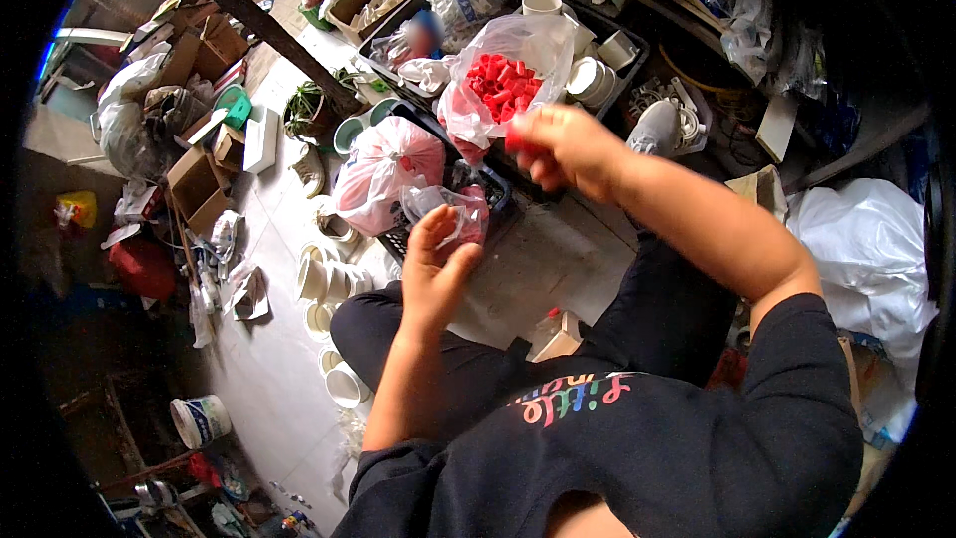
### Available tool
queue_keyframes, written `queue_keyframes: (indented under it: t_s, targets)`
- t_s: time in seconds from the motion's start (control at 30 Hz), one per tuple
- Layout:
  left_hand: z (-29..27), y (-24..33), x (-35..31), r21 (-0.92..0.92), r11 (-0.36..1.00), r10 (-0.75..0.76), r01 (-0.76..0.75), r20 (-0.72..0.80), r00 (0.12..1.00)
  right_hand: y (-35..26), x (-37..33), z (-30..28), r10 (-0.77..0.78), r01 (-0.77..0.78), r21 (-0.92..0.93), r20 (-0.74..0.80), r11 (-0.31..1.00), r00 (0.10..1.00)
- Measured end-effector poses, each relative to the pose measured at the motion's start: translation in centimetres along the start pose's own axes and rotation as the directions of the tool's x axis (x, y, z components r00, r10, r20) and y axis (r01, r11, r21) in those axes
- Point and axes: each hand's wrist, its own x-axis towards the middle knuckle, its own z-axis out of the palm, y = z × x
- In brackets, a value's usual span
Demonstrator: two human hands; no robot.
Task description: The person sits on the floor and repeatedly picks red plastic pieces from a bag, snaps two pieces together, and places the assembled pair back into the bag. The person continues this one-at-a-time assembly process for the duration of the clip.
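Observation:
My left hand (436,264) is closed on the edge of a small clear plastic bag (460,217), with some reddish content showing through its side. Farther off to the right, my right hand (573,151) has its fingers closed round a red plastic piece (520,137); how many pieces it holds is hidden. Just beyond that hand stands an open translucent bag (548,40) with a heap of small red plastic pieces (503,85) in it. A tied, pink-filled plastic bag (383,169) sits beyond and left of my left hand.
White pots (347,385) stand in a row along my left leg. Dark crates (637,45) with white cups surround the open bag. Cardboard boxes (197,187) clutter the left side. A large white sack (861,259) rests at my right. A dark pole (259,25) slants across the upper left.

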Motion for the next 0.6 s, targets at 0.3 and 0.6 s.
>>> queue_keyframes:
  t_s: [0.3,0.6]
  targets:
    - [-10.1,-4.9,4.6,0.491,0.822,-0.281,0.287,-0.088,0.956,-3.6,1.8,-4.7,-0.180,0.135,-0.428,-0.065,0.894,0.982]
    - [-12.0,-14.6,10.6,0.240,0.748,-0.601,0.619,-0.149,0.785,-5.6,-2.4,-4.0,-0.422,0.406,-0.520,0.095,0.751,0.902]
